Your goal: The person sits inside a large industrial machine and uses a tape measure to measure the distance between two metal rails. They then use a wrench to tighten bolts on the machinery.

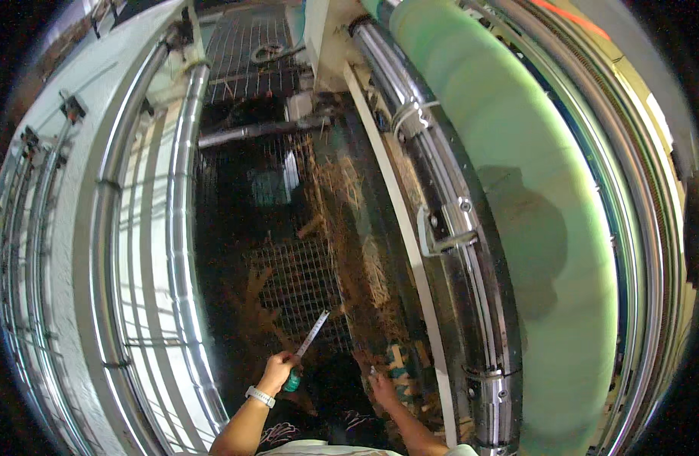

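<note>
In my left hand (275, 371) is a tape measure (291, 381) with a green case. Its pale blade (313, 334) is pulled out, slanting up and to the right over the dark grating. A light watch band circles my left wrist. To the right, my right hand (381, 387) is closed, with a small pale tip showing at its fingers. What that thing is I cannot make out. This hand is apart from the tape blade.
A steel shaft with clamps (459, 216) and a large pale green roller (524, 228) run along the right. Metal rollers (183, 197) line the left. Below lies a dark metal grating (300, 281), with brown scraps (376, 273) strewn beside it. A long white bar (402, 228) stands between.
</note>
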Demonstrator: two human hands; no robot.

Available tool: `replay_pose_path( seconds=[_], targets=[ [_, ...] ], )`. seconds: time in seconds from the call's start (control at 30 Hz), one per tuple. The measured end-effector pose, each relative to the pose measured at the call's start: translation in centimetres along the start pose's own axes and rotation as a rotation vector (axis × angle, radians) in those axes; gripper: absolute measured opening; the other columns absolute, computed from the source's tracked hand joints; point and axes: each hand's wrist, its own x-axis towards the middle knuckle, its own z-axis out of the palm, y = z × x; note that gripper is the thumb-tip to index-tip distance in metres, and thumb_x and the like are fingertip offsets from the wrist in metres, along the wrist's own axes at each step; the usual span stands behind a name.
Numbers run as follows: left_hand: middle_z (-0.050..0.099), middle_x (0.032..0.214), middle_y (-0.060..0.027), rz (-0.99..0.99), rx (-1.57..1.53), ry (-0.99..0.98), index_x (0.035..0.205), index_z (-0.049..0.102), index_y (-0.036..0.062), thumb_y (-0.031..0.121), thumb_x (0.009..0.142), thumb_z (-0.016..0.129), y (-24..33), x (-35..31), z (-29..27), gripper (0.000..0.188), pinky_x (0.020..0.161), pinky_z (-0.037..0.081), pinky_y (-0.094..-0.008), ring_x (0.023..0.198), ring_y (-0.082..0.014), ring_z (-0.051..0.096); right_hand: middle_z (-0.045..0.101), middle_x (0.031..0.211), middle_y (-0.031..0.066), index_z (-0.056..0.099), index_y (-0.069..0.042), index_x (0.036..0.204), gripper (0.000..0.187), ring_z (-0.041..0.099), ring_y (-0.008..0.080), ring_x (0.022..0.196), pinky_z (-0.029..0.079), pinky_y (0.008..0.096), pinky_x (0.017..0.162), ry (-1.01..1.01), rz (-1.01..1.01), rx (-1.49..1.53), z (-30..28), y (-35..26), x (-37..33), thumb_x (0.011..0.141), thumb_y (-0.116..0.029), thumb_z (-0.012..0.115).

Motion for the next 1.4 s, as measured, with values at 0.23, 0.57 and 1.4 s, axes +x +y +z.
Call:
replay_pose_path(
  seconds=[0.23,0.57,1.4],
  targets=[
    [0.06,0.07,-0.0154,0.295,0.635,-0.108,0.077,0.061,0.002,0.018,0.079,0.057,12.0,8.0,-3.2,0.017,0.061,0.043,-0.035,0.063,-0.0257,0.057,0.048,0.076,0.0084,0.048,-0.005,0.079,0.033,0.047,0.0184,0.07,0.039,0.0448,0.062,0.436,-0.295,0.154,-0.8,-1.2,10.1,0.084,-0.037,0.054],
    [0.061,0.073,-0.0154,0.563,1.03,-0.505,0.078,0.062,0.0024,0.018,0.076,0.056,36.0,20.2,3.1,0.017,0.063,0.045,-0.0361,0.07,-0.0301,0.059,0.059,0.072,0.0094,0.058,-0.003,0.096,0.029,0.056,0.0186,0.061,0.043,0.0328,0.055,0.756,-0.397,0.573,-5.6,-30.0,10.4,0.081,-0.028,0.059],
    [0.058,0.082,-0.0129,1.232,1.4,-1.1,0.084,0.055,0.0022,0.014,0.084,0.051,59.4,53.4,6.4,0.012,0.068,0.045,-0.0422,0.076,-0.0309,0.057,0.053,0.107,0.016,0.048,-0.008,0.114,0.037,0.059,0.0352,0.073,0.049,0.0424,0.063,1.223,-0.295,-0.404,-19.6,-61.8,21.3,0.077,-0.013,0.05]
  ],
)
